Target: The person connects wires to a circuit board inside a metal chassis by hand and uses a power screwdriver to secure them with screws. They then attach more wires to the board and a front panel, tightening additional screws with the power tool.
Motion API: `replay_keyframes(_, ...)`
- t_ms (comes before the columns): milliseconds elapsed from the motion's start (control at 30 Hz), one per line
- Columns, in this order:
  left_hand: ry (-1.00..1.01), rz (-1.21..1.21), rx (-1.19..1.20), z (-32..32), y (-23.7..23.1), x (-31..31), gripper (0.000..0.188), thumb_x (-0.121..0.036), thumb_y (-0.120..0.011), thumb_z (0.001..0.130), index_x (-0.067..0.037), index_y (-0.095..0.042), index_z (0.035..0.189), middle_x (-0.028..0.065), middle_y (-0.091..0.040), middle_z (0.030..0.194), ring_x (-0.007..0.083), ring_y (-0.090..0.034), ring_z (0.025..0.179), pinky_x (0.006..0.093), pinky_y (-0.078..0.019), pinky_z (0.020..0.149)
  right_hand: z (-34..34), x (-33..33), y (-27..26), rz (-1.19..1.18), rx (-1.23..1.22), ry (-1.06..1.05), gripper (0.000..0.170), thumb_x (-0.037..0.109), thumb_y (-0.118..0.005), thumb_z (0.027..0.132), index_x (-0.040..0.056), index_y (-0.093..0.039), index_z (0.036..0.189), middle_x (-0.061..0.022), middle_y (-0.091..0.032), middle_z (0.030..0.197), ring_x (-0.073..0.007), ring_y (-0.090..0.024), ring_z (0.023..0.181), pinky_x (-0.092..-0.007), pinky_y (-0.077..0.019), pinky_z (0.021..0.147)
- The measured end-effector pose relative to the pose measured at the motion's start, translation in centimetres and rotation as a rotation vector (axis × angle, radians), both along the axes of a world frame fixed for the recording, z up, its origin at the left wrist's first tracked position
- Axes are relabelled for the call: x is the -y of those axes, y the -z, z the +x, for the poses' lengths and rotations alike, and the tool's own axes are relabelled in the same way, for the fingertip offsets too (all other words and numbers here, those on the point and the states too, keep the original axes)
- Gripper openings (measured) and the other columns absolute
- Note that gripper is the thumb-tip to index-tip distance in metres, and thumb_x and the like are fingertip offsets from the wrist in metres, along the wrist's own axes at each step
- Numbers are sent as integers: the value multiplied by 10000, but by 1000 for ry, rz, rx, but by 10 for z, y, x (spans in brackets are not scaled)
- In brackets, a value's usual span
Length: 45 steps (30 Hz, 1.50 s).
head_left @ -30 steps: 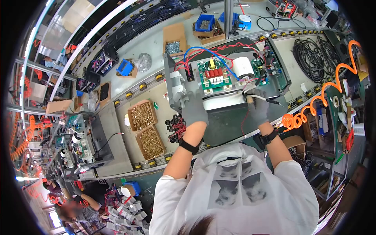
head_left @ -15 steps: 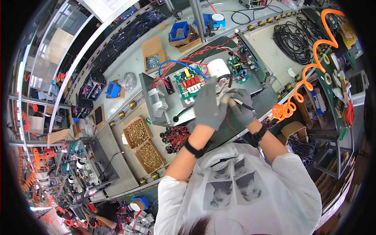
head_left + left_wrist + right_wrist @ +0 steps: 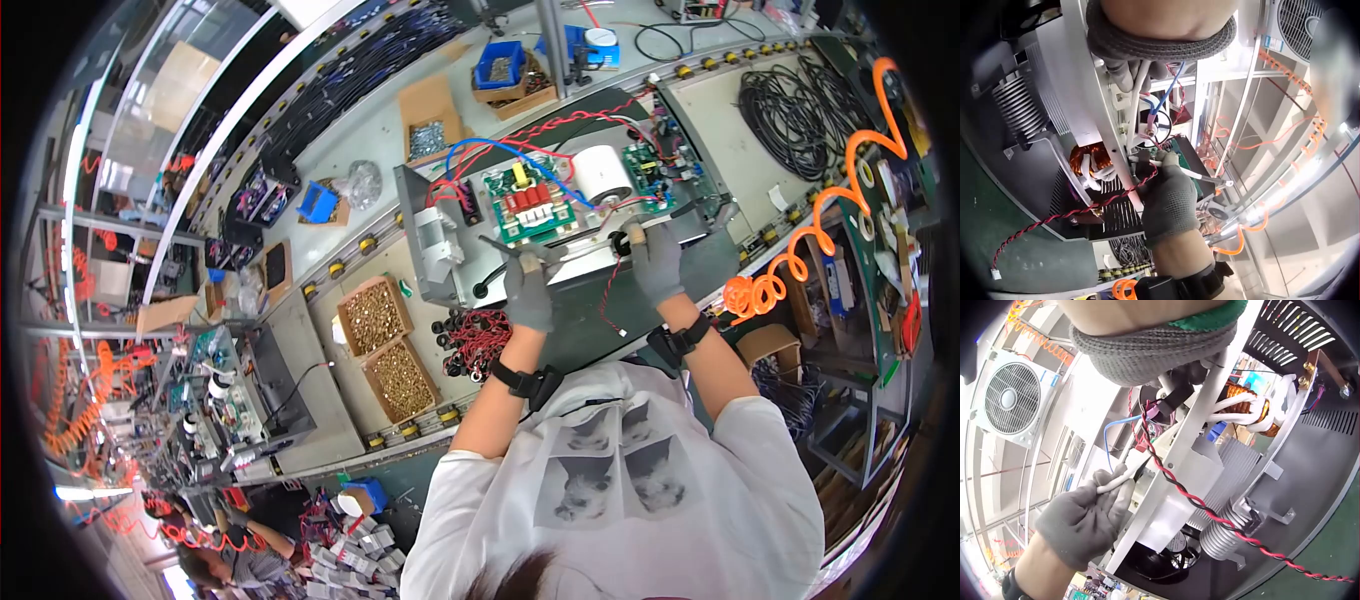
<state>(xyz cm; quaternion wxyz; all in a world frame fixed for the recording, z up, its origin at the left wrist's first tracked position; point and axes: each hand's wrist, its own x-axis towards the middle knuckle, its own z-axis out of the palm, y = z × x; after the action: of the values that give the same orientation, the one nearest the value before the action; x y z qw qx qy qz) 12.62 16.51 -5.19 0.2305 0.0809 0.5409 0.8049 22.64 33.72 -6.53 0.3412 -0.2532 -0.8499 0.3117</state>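
Observation:
Two gloved hands work at the front edge of an open metal chassis point(image 3: 440, 292). My left hand point(image 3: 527, 292) pinches a white cable point(image 3: 1124, 480) between thumb and fingers, near a black piece at its left part. Further right, my right hand point(image 3: 655, 265) grips the same cable beside a black band point(image 3: 1142, 165). Past the right hand, the cable's end point(image 3: 1200, 177) sticks out. A red-black twisted wire point(image 3: 1200, 503) hangs over the front edge, its white connector point(image 3: 995, 274) loose. Behind the hands stand a green circuit board point(image 3: 515, 208) and a white cylinder point(image 3: 603, 175).
Left of the chassis are two cartons of brass-coloured parts point(image 3: 375, 315) and a heap of red-black wires point(image 3: 478, 345). An orange coiled hose point(image 3: 822, 235) hangs at right, near coiled black cables point(image 3: 790, 120). Another person point(image 3: 235, 555) works at lower left.
My left hand went from the chassis's left side to the cable beside my right hand, then back left with the cable in its fingers. My right hand stays near the front edge.

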Motion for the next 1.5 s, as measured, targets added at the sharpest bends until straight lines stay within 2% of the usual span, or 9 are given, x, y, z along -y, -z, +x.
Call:
replay_keyframes(133, 9, 34, -59, 0, -8, -2, 202, -185, -418, 969, -8, -509, 1007, 97, -589, 936, 219, -617, 911, 292, -517, 776, 9, 7, -27, -125, -15, -127, 179, 196, -536, 863, 60, -606, 956, -137, -621, 890, -341, -582, 851, -422, -453, 733)
replay_keyframes(200, -8, -109, -215, 0, -17, -1, 212, -186, -434, 960, -9, -519, 1042, 86, -595, 930, 199, -601, 883, 286, -495, 766, 17, 3, -33, 144, 25, -284, 207, 204, -552, 855, 66, -611, 997, -131, -615, 980, -326, -568, 939, -410, -455, 791)
replay_keyframes(367, 84, -325, -711, 9, -48, -17, 260, -194, -487, 924, -7, -569, 1086, 114, -618, 948, 207, -572, 828, 304, -449, 759, 22, 11, -31, 91, -35, -186, 234, 202, -545, 859, 70, -615, 1039, -140, -600, 1016, -336, -552, 964, -405, -442, 834)
replay_keyframes(533, 168, -225, -831, 11, -50, -40, 281, -191, -482, 930, 21, -565, 1095, 144, -623, 1011, 248, -603, 930, 328, -457, 817, 12, 15, -24, 55, -2, -99, 173, 175, -531, 850, 75, -597, 974, -150, -607, 939, -338, -570, 886, -421, -446, 767)
replay_keyframes(633, 207, -131, -578, 15, -71, -45, 299, -201, -475, 944, 24, -543, 1128, 128, -624, 1046, 207, -600, 950, 313, -462, 830, 2, 12, -26, 101, 150, -78, 195, 157, -531, 824, 62, -571, 989, -156, -600, 848, -337, -576, 796, -433, -441, 694)
replay_keyframes(900, 223, -160, -502, -7, -76, -51, 366, -135, -482, 919, -2, -489, 1261, 105, -608, 1102, 170, -587, 960, 313, -471, 861, -19, 17, -47, 194, 308, -108, 257, 158, -553, 789, 16, -546, 1003, -162, -596, 867, -336, -566, 832, -440, -452, 689)
replay_keyframes(1100, 323, -157, -651, -10, -63, -62, 269, -120, -466, 929, 17, -543, 1147, 96, -630, 1031, 158, -590, 935, 282, -451, 846, -21, 24, -61, 192, 538, -76, 269, 243, -546, 849, 61, -560, 1046, -112, -626, 922, -288, -581, 915, -395, -477, 723)
replay_keyframes(1333, 348, -78, -589, -13, -62, -61, 274, -126, -471, 931, 11, -541, 1157, 97, -638, 1004, 156, -588, 933, 280, -459, 829, -16, 16, -47, 197, 457, -124, 259, 239, -541, 851, 59, -561, 1037, -135, -620, 941, -312, -577, 921, -408, -475, 750)
replay_keyframes(1500, 76, -84, -486, -22, -50, -47, 251, -133, -497, 911, -13, -570, 1119, 64, -622, 980, 138, -573, 847, 259, -457, 767, 5, 2, -31, -226, 198, -121, 339, 324, -571, 855, 48, -553, 1050, -154, -608, 955, -332, -592, 878, -382, -486, 741)
